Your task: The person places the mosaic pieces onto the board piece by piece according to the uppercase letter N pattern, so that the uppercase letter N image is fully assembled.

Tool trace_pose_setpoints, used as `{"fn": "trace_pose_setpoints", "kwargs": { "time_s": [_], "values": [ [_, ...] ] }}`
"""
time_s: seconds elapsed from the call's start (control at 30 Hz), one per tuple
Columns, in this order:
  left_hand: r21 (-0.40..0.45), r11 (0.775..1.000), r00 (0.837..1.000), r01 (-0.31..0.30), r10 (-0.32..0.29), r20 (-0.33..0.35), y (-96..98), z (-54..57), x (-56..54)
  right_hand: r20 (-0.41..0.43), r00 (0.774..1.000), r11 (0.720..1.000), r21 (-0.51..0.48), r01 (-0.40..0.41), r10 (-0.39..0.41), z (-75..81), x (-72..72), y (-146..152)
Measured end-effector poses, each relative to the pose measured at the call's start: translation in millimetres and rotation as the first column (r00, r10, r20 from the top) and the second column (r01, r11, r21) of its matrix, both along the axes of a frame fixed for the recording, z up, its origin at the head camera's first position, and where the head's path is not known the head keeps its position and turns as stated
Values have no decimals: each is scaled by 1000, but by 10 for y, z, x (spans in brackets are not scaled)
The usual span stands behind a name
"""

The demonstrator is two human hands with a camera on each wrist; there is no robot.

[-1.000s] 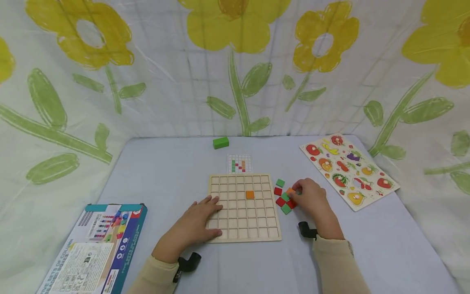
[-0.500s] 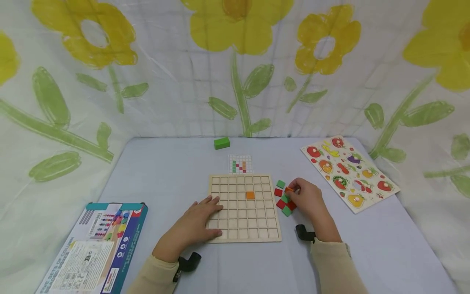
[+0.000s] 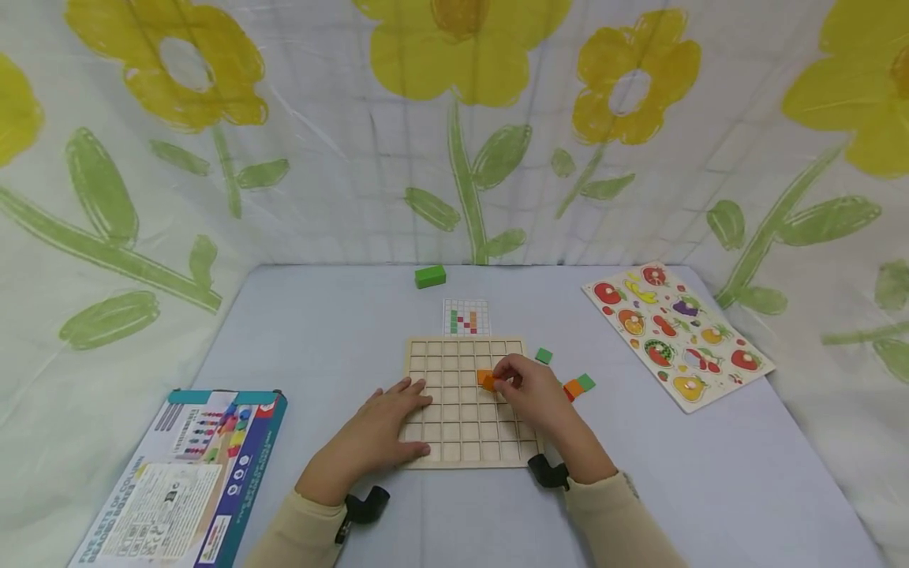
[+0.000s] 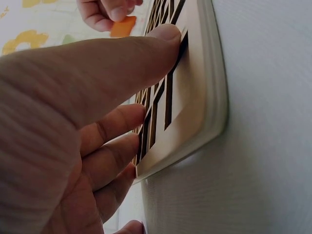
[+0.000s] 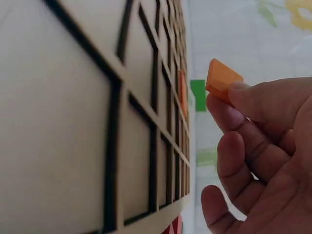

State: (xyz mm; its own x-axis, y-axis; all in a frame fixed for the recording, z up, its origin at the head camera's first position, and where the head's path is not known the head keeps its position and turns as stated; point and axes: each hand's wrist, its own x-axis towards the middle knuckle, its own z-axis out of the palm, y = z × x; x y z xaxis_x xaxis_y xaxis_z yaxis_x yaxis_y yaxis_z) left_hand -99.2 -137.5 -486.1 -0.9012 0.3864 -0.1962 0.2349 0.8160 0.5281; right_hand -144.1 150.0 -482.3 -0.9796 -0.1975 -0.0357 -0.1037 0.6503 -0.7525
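A wooden grid board (image 3: 454, 432) lies mid-table, with one orange tile (image 3: 484, 375) set in a cell of its upper part. My right hand (image 3: 533, 394) pinches a second orange tile (image 5: 223, 80) between thumb and index finger, held above the board in the right wrist view. My left hand (image 3: 387, 430) rests on the board's left edge, fingers spread and thumb (image 4: 163, 36) on the frame. Beyond the board lies a small pattern card (image 3: 465, 317) with green, red and orange squares.
Right of the board lie a green tile (image 3: 544, 356) and several loose tiles (image 3: 576, 386), partly hidden by the right hand. A fruit puzzle board (image 3: 678, 335) is at the right, a green block (image 3: 430, 276) at the back, and a flat box (image 3: 181, 481) at the left.
My right hand has picked an orange tile from the loose pile and carried it left over the board, near the set orange tile. The left hand has stayed in place.
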Motion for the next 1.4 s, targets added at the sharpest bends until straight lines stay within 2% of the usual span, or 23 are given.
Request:
{"fn": "trace_pose_setpoints", "kwargs": {
  "time_s": [0.6,0.93,1.2,1.4],
  "values": [
    [-4,1000,1000,3,-3,-3,13,29,5,42,997,998,21,-67,66,-138,-36,-6],
    [-8,1000,1000,3,-3,-6,8,17,6,43,996,995,63,-78,76,-121,-20,-6],
    [5,1000,1000,0,0,-8,-16,45,7,46,997,997,35,-64,63,-98,-27,-18],
    [8,1000,1000,3,-3,-3,-12,10,4,10,999,999,32,-42,42,-59,-37,100]
  ]
}}
